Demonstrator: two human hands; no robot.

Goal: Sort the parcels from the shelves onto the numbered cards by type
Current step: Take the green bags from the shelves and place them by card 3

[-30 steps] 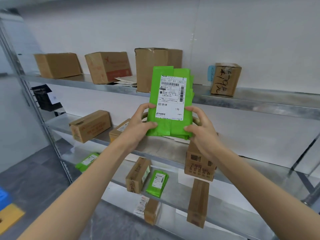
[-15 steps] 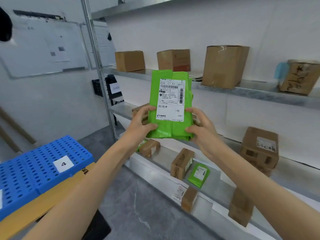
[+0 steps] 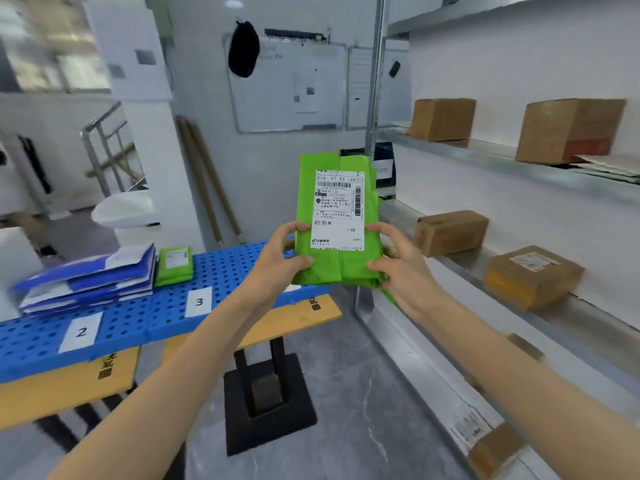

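Head view: we find left hand (image 3: 284, 258) and right hand (image 3: 398, 268) pinching the soft green plastic mailer (image 3: 337, 220) by its lower corners, upright in mid-air beside the metal shelves (image 3: 502, 164). Likely fault, in our judgement: limp film slipping, or missing the white paper card numbered 3 (image 3: 198, 302).

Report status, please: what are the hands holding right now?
Left hand, right hand grip big green parcel upright. Small green parcel lies behind card 3. Nothing visibly blocking.

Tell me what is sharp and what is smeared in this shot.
Head view: the green parcel, gripped by the left hand and right hand, has a sharp, readable label; the brown boxes on the shelves at right and the blue envelopes at left are smeared; light is soft and even, without glare.
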